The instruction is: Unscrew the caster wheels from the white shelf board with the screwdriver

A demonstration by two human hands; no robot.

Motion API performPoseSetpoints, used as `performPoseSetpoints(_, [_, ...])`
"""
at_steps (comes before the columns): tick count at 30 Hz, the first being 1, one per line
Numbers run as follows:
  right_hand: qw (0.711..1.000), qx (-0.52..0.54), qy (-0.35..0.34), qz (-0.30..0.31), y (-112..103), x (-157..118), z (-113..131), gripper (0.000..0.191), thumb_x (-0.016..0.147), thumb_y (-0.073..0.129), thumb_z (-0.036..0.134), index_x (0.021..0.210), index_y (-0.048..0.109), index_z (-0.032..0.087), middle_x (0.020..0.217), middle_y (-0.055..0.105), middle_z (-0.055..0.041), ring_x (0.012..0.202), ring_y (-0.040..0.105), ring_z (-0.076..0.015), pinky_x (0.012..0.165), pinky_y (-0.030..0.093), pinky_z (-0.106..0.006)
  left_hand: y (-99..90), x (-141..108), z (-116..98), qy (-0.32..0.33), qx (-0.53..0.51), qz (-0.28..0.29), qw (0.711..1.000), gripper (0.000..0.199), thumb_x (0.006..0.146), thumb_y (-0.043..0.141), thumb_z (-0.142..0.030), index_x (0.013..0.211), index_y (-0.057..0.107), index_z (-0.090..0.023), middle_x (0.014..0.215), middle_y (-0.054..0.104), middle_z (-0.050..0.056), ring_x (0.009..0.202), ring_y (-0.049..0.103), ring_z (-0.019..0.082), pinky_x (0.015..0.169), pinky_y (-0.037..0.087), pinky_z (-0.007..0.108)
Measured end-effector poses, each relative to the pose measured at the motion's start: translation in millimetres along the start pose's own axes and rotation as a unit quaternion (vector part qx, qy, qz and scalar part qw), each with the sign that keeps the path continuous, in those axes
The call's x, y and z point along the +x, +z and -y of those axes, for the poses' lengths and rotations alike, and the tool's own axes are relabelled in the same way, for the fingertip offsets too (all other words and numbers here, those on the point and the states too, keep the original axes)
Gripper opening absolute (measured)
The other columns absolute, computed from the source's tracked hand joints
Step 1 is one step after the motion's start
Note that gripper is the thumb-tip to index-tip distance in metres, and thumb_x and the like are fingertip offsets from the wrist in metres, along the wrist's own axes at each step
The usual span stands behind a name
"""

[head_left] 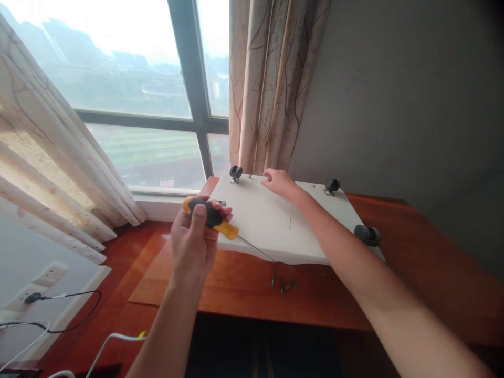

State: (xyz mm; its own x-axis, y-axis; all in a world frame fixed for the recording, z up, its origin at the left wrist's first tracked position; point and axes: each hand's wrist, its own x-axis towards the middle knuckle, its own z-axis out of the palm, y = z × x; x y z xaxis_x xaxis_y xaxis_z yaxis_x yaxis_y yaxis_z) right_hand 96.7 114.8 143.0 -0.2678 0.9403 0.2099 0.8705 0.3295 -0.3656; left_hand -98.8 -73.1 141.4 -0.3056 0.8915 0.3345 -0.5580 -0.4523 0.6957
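My left hand (196,236) is wrapped round the yellow and black handle of a screwdriver (226,228). Its metal shaft slants down to the right, over the near edge of a white board (260,223) with black caster wheels. My right hand (279,182) reaches across to the board's far edge, its fingers curled; what they hold, if anything, is hidden. Left of those fingers, a small metal fastener (250,177) stands on the board close to one caster (235,172). Other casters sit at the far right (333,185) and near right (367,235); another is mostly behind my left hand.
Several loose screws (273,277) lie on the reddish wooden table (244,299) before the board. A window (145,152) and a patterned curtain (271,89) are behind it. At lower left, a plug (33,298) sits in a wall socket, with cables nearby.
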Motion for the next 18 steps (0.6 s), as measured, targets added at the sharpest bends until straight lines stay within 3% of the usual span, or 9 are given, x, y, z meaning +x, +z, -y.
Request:
performPoseSetpoints(4, [1.0,-0.025,0.014,0.005,28,37,16,0.034,0.094,0.056,0.044,0.116,0.066,0.02,0.113,0.072,-0.0088,0.104,0.065,-0.0223,0.085,0.048,-0.03,-10.1,-12,9,-0.031,-0.016,-0.018,0.999,0.029,0.083,0.079,-0.037,0.101,0.067,-0.018,0.088,0.067,0.002,0.079,0.07,0.017,0.07,0.059,0.03])
performPoseSetpoints(8, [0.997,-0.068,0.018,0.017,42,55,25,0.036,0.093,0.058,0.047,0.116,0.066,0.02,0.119,0.069,-0.0133,0.108,0.064,-0.0279,0.087,0.049,-0.037,-17.5,-21,15,-0.042,-0.034,-0.048,0.997,0.029,0.082,0.079,-0.037,0.101,0.067,-0.019,0.087,0.067,0.002,0.08,0.07,0.018,0.073,0.06,0.033])
performPoseSetpoints(13, [0.994,-0.101,-0.008,0.039,44,65,29,0.024,0.094,0.059,0.037,0.105,0.071,0.02,0.117,0.069,-0.0128,0.108,0.063,-0.0267,0.09,0.048,-0.036,-22.3,-34,18,-0.057,-0.051,-0.077,0.994,0.031,0.082,0.079,-0.04,0.101,0.068,-0.018,0.086,0.067,0.003,0.08,0.07,0.017,0.07,0.059,0.027])
performPoseSetpoints(18, [0.993,-0.09,-0.069,0.033,29,71,32,0.021,0.091,0.057,0.02,0.102,0.075,0.02,0.114,0.071,-0.0082,0.105,0.063,-0.0212,0.089,0.046,-0.028,-23.3,-39,20,-0.065,-0.049,-0.069,0.994,0.033,0.081,0.08,-0.041,0.101,0.068,-0.019,0.086,0.067,0.002,0.079,0.07,0.016,0.069,0.059,0.025])
